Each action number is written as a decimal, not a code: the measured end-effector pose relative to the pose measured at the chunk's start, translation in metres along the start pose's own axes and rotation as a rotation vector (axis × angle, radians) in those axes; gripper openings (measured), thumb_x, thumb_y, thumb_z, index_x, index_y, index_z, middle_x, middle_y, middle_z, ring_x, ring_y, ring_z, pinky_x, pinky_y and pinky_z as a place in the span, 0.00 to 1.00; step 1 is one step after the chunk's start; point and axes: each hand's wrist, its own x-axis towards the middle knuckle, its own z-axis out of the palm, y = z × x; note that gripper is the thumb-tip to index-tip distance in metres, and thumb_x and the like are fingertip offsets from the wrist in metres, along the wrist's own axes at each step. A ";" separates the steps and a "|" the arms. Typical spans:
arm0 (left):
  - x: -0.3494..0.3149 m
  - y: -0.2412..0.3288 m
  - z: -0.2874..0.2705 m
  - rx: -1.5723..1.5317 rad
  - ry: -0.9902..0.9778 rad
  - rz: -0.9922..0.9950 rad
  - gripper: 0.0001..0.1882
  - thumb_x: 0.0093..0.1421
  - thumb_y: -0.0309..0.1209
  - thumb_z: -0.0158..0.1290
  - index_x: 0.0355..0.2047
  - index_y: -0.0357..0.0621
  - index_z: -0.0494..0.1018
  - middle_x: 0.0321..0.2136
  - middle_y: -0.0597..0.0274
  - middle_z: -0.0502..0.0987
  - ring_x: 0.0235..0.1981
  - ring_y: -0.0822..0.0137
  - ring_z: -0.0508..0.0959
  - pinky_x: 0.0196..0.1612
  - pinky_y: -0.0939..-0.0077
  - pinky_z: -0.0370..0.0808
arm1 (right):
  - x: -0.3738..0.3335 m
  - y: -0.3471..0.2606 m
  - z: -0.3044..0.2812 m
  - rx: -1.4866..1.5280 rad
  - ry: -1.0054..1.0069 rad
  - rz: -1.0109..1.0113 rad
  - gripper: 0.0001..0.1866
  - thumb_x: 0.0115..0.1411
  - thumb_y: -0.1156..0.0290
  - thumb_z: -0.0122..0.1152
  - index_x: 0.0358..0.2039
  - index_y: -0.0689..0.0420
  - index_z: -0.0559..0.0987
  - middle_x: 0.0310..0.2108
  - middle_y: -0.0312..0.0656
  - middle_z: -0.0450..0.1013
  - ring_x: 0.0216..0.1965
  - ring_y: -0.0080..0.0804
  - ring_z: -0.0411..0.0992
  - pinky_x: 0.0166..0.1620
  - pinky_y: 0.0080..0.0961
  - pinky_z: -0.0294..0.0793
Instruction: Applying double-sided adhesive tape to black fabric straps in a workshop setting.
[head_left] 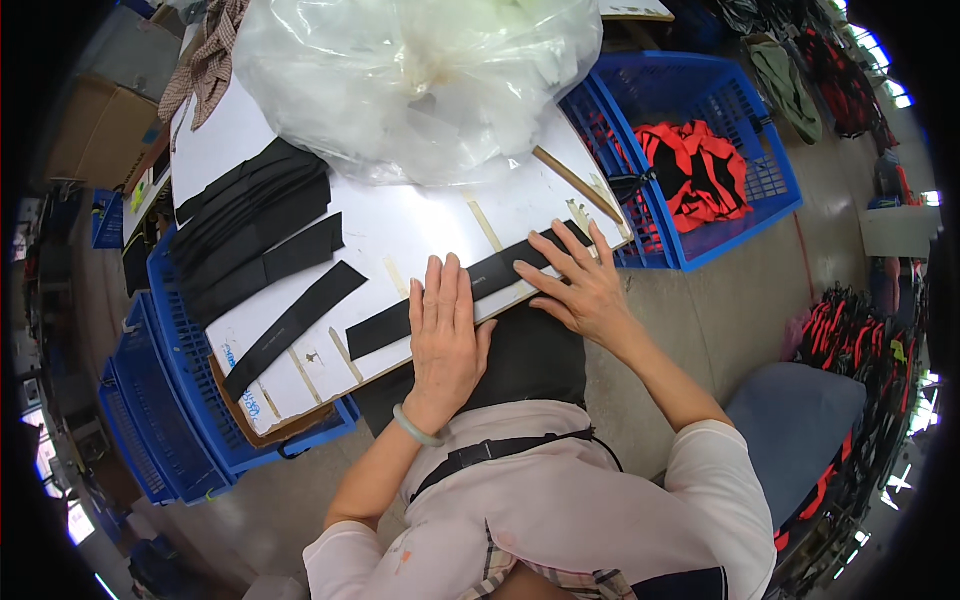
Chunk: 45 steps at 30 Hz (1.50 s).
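Note:
A long black fabric strip lies flat along the front edge of the white table. My left hand rests on its middle, palm down, fingers stretched out and close together. Toward the strip's right end my right hand presses lightly with its fingers spread. Neither hand grips anything. Left of the strip lies a single black fabric piece, slanting across the table corner. Beyond that piece, a fanned stack of black fabric pieces covers the table's left side.
A large clear plastic bag fills the table's far side. A wooden stick lies near the right edge. To the right, a blue basket holds red and black fabric. More blue baskets stand at the left.

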 end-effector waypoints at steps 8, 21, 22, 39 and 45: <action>-0.003 0.011 0.008 0.158 -0.068 0.024 0.41 0.50 0.25 0.60 0.64 0.37 0.57 0.67 0.49 0.54 0.69 0.47 0.51 0.67 0.45 0.45 | 0.000 0.007 0.006 0.047 0.062 -0.040 0.27 0.51 0.63 0.67 0.54 0.35 0.77 0.61 0.31 0.66 0.66 0.37 0.58 0.67 0.49 0.48; -0.002 0.013 0.031 0.211 0.109 0.070 0.29 0.56 0.25 0.52 0.60 0.42 0.64 0.61 0.41 0.62 0.64 0.43 0.60 0.64 0.45 0.55 | 0.000 0.009 0.012 0.007 0.129 -0.047 0.26 0.53 0.70 0.61 0.53 0.33 0.77 0.60 0.29 0.68 0.64 0.34 0.61 0.66 0.46 0.48; -0.003 0.011 0.034 0.215 0.124 0.067 0.31 0.54 0.25 0.54 0.60 0.42 0.64 0.62 0.42 0.61 0.65 0.44 0.60 0.65 0.46 0.53 | 0.000 0.009 0.012 -0.001 0.124 -0.047 0.25 0.53 0.70 0.61 0.53 0.33 0.77 0.60 0.30 0.68 0.64 0.34 0.61 0.67 0.46 0.48; -0.006 0.007 0.038 0.214 0.195 0.048 0.28 0.54 0.25 0.55 0.58 0.43 0.66 0.61 0.46 0.63 0.64 0.47 0.61 0.65 0.46 0.53 | 0.000 0.006 0.018 0.012 0.100 -0.049 0.23 0.55 0.70 0.60 0.52 0.32 0.78 0.60 0.30 0.68 0.64 0.35 0.61 0.67 0.45 0.47; -0.005 0.008 0.034 0.248 0.168 0.037 0.25 0.57 0.26 0.51 0.57 0.42 0.67 0.61 0.45 0.62 0.65 0.46 0.60 0.65 0.45 0.53 | 0.004 0.004 0.015 -0.023 0.106 -0.056 0.23 0.53 0.69 0.63 0.51 0.35 0.79 0.59 0.31 0.68 0.64 0.36 0.61 0.67 0.45 0.46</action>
